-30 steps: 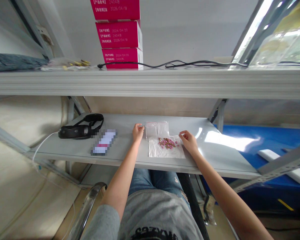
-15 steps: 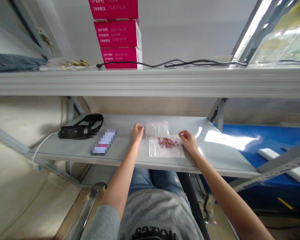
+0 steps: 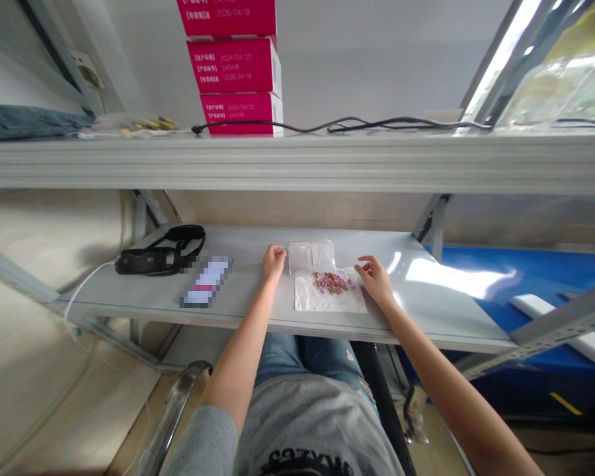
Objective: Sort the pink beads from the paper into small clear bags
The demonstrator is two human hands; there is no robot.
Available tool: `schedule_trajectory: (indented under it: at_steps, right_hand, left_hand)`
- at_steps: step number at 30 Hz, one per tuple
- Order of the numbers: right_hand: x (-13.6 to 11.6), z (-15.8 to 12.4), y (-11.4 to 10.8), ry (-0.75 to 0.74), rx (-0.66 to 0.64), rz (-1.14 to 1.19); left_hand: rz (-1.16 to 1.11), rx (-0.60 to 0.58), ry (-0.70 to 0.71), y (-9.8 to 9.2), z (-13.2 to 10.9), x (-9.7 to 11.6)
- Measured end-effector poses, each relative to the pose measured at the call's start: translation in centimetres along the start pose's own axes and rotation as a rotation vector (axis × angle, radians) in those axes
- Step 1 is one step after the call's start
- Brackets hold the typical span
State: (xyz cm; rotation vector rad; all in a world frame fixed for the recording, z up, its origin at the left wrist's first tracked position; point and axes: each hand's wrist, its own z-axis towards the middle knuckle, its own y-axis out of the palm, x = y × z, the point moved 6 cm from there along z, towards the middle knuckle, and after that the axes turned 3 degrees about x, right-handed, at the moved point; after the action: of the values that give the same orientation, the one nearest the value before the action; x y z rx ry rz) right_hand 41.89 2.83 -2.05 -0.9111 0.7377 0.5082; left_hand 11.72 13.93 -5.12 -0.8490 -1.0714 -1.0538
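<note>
Head view: white paper sheet (image 3: 327, 301) lies near the worktop (image 3: 426, 311) front edge, pink pills (image 3: 331, 283) piled on its far half. Right hand (image 3: 374, 277) at the sheet's right edge, fingers loosely apart, holding nothing. Left hand (image 3: 274, 260) curled just beside the clear bag (image 3: 311, 254); grip unclear. Toward the left end: phone (image 3: 205, 281), black headset (image 3: 161, 254). Pink boxes (image 3: 235, 66) on the upper shelf (image 3: 377, 162).

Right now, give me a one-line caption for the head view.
Left hand and right hand flank small pink pieces heaped on white paper.
</note>
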Motion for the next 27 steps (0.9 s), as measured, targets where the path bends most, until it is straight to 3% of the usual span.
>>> schedule_trajectory:
  at_steps: [27]
  right_hand:
    - [0.30,0.13,0.18,0.002,-0.009,-0.001]
  left_hand:
    - [0.011,-0.006,0.022,0.16,0.24,-0.36]
